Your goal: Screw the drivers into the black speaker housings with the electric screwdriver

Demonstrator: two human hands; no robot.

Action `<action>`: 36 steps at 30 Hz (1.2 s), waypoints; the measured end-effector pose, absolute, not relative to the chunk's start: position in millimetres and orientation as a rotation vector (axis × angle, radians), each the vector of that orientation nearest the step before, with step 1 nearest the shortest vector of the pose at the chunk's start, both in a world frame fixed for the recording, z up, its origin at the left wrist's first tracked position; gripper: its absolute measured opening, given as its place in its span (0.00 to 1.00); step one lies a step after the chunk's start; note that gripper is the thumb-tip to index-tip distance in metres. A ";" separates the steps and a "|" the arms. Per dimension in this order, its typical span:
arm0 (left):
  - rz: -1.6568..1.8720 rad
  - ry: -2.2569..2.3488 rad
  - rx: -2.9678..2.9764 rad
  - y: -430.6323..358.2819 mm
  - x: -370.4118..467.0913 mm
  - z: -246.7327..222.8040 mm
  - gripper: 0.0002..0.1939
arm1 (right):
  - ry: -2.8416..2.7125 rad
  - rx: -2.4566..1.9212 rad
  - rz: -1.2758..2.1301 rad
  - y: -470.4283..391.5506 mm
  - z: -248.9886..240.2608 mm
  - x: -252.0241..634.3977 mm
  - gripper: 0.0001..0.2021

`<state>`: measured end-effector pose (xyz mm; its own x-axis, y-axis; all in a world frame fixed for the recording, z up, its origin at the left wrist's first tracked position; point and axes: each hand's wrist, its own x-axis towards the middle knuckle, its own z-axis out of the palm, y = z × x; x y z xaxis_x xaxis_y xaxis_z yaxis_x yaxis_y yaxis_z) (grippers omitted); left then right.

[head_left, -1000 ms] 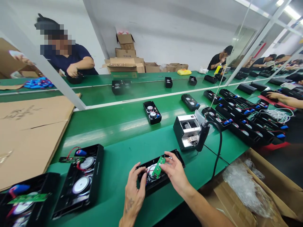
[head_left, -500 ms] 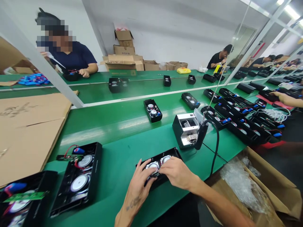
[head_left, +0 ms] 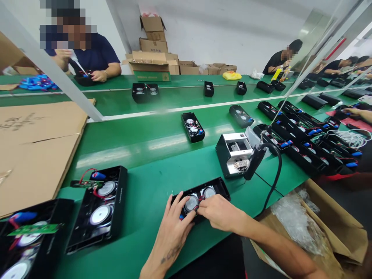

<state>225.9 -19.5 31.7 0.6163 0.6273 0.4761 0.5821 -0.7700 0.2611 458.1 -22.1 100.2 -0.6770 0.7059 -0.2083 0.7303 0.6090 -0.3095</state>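
A black speaker housing lies at a slant on the green bench in front of me, with two round silver-backed speakers in it. My left hand grips its near left end, fingers over the rim and thumb beside the left speaker. Between the two speakers, my right hand has thumb and forefinger pinched on thin red wires. The fingers hide part of the wires. The right speaker shows just beyond my right hand. A bit of blue peeks out under my left fingers.
At left stand two open housings with speakers, blue batteries and circuit boards, by a cardboard sheet. A silver-black machine and a hanging black tool with its cable are ahead right. Several housings, a carton and co-workers are around.
The view has shifted slightly, so the bench items sit a little differently in the picture. Both hands stay at the same housing, right fingertips still pinched between the speakers.
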 end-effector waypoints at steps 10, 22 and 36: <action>0.678 1.036 2.803 -12.4 226.5 23.9 0.14 | 2.808 1.366 -0.579 -31.4 83.9 459.2 0.08; 0.475 0.892 2.671 25.8 227.1 30.7 0.10 | 2.792 1.460 -0.539 -22.2 77.9 452.6 0.13; 0.121 0.902 2.320 83.6 233.8 66.2 0.15 | 2.627 1.466 -0.846 38.3 117.1 446.0 0.20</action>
<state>233.8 83.6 66.2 0.7605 0.6345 -0.1376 0.5758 -0.5612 0.5946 446.0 38.3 117.1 -0.5600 0.7841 -0.2677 0.7929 0.4136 -0.4475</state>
